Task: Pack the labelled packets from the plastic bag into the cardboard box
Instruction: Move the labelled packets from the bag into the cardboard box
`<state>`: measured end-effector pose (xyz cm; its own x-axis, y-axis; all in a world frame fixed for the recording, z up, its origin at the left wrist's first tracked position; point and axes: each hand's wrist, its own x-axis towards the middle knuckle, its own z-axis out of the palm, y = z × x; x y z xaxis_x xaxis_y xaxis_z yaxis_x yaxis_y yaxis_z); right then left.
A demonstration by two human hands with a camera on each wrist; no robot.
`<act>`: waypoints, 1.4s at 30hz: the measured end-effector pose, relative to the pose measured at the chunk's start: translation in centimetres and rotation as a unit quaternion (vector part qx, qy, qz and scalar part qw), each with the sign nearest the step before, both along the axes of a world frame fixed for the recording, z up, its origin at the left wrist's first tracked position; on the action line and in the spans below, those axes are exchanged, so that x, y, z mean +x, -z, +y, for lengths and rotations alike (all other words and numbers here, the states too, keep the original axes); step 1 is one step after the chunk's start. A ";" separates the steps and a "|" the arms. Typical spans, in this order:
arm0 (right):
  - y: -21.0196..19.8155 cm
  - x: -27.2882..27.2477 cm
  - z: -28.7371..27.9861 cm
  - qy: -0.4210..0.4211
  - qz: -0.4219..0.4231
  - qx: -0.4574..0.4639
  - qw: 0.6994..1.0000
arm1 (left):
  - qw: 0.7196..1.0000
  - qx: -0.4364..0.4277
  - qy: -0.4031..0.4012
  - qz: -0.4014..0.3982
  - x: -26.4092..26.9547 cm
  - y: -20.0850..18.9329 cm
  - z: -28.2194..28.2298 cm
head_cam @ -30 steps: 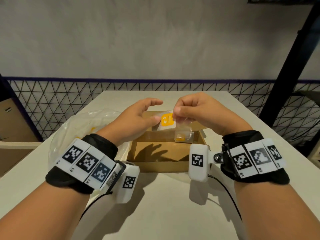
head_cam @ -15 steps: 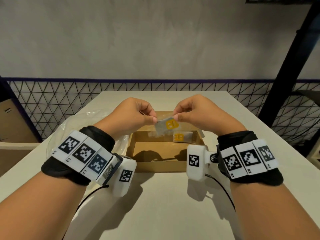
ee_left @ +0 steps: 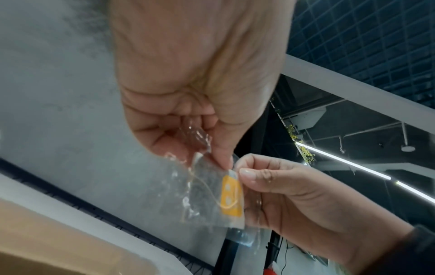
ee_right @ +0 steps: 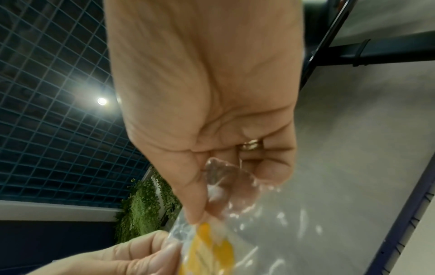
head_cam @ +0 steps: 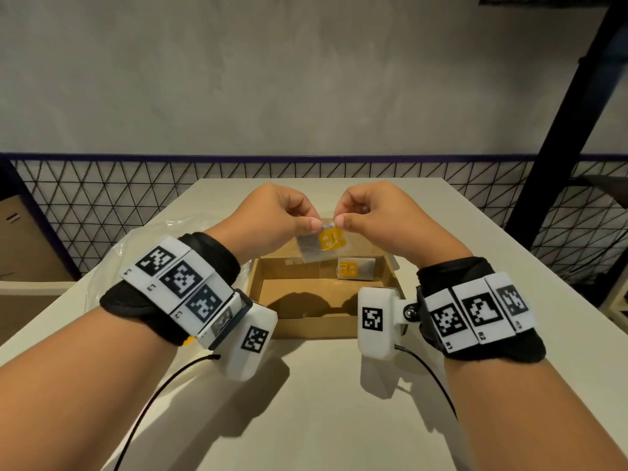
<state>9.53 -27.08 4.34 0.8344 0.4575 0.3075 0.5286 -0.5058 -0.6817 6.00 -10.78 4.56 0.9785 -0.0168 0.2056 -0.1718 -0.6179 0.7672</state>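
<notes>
A clear packet with a yellow label (head_cam: 323,244) (ee_left: 226,197) (ee_right: 209,249) hangs above the open cardboard box (head_cam: 326,321). My left hand (head_cam: 282,217) (ee_left: 200,111) pinches the packet's top edge at the left. My right hand (head_cam: 370,215) (ee_right: 212,130) pinches the same edge at the right, thumb to thumb with the left. A second labelled packet (head_cam: 355,268) lies flat in the box's far right part. The plastic bag (head_cam: 136,246) lies left of the box, mostly hidden behind my left wrist.
The box stands mid-table on a pale table (head_cam: 323,402). A wire-mesh fence (head_cam: 102,198) runs behind the table's far edge. A black post (head_cam: 571,113) rises at the right. Cardboard (head_cam: 20,239) stands off the table at the left.
Both hands have drawn closer together at the packet's top edge and risen slightly. The left hand went from touching the packet with loose fingers to pinching it.
</notes>
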 end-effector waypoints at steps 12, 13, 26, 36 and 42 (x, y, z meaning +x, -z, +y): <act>0.0 0.1 -0.5 -0.001 -0.001 0.058 0.998 | 0.977 -0.205 -0.030 0.041 0.1 0.7 -0.3; 0.1 0.2 -0.4 0.006 -0.008 0.064 0.998 | 0.976 -0.213 -0.031 0.043 0.1 0.7 -0.3; -0.1 0.3 -1.0 0.003 0.028 0.063 0.998 | 0.953 -0.300 -0.032 0.028 0.3 1.7 0.3; 0.1 0.3 -0.8 -0.018 0.056 0.093 0.994 | 0.947 -0.319 0.021 0.040 0.4 1.9 0.7; 0.2 0.5 -0.8 -0.004 0.035 0.112 0.993 | 0.944 -0.323 0.041 0.045 0.2 1.9 0.6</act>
<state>10.00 -27.93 4.18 0.8543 0.3901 0.3434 0.4787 -0.3335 -0.8121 6.17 -10.21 2.61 0.9933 0.0064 0.1153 -0.1152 -0.0036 0.9933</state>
